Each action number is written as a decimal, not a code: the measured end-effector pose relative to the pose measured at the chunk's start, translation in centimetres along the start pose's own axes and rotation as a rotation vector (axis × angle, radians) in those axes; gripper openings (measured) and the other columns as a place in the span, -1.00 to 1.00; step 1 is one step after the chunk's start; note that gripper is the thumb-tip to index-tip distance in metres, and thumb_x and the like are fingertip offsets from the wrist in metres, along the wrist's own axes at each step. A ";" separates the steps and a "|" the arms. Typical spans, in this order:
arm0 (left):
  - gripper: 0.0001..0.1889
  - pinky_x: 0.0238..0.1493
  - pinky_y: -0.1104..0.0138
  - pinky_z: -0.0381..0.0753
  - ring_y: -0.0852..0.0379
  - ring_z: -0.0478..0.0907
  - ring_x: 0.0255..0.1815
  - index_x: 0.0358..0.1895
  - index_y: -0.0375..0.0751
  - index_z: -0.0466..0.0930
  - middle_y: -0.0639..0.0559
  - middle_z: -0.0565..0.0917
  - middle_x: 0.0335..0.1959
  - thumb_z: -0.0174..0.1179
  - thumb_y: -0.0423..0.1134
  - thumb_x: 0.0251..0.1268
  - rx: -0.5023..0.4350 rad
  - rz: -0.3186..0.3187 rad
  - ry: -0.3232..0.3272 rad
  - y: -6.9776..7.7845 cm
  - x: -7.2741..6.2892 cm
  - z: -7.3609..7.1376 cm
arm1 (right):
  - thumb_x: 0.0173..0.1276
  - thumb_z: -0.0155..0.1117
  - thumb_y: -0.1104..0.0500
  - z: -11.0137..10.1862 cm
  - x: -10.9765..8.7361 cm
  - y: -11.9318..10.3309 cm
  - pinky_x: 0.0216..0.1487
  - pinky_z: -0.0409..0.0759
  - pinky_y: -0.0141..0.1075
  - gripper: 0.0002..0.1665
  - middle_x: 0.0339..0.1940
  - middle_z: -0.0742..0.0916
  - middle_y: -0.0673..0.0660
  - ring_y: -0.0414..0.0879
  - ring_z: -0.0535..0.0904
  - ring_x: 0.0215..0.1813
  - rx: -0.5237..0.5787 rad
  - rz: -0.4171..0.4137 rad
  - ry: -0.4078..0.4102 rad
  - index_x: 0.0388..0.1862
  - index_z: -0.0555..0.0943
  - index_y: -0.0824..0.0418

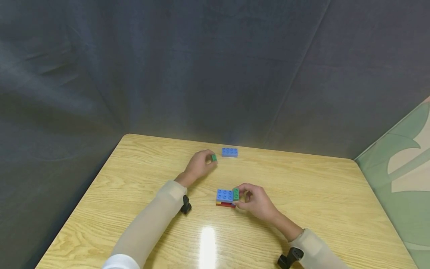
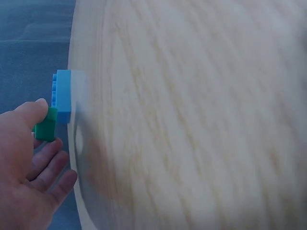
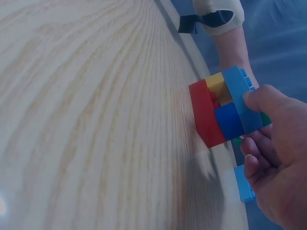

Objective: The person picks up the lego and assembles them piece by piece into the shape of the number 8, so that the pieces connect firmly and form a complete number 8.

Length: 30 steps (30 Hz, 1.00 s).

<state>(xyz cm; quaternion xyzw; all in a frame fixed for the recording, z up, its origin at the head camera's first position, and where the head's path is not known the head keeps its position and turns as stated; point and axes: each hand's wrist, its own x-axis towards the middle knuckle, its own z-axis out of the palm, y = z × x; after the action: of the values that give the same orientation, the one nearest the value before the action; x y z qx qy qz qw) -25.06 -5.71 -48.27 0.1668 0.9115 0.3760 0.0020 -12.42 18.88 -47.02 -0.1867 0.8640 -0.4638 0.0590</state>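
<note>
My left hand (image 1: 199, 164) pinches a small green brick (image 1: 214, 157) between thumb and fingers, just left of a loose blue brick (image 1: 230, 152) near the table's far edge. In the left wrist view, that green brick (image 2: 46, 126) appears in front of the blue brick (image 2: 63, 96). My right hand (image 1: 256, 201) grips the right end of a brick stack (image 1: 225, 195), where another green brick (image 1: 236, 194) sits on the blue top. The right wrist view shows a red brick (image 3: 206, 115) at the bottom, with yellow (image 3: 218, 88) and dark blue (image 3: 230, 120) bricks between.
The wooden table (image 1: 319, 194) ends at a dark curtain (image 1: 215, 74) behind. A patterned panel (image 1: 403, 179) stands along the right side. Black straps with wrist mounts (image 1: 186, 205) sit on both forearms.
</note>
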 end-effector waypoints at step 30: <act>-0.83 0.16 0.14 0.62 -0.01 0.58 0.14 -0.02 -0.09 0.67 0.00 0.65 0.03 0.28 -0.13 0.46 -0.005 0.106 -0.087 2.2 -2.4 -1.6 | 0.21 0.55 0.28 0.0 0.0 -0.1 -0.44 0.44 -0.42 -0.70 -0.27 0.69 -0.04 -0.17 0.46 -0.41 0.007 -0.001 -0.001 -0.07 0.71 0.14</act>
<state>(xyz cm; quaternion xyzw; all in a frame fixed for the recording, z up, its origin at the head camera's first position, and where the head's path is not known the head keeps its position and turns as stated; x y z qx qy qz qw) -22.35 -6.04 -45.90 0.2313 0.8995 0.3700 0.0221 -12.39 18.79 -46.96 -0.1873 0.8622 -0.4668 0.0597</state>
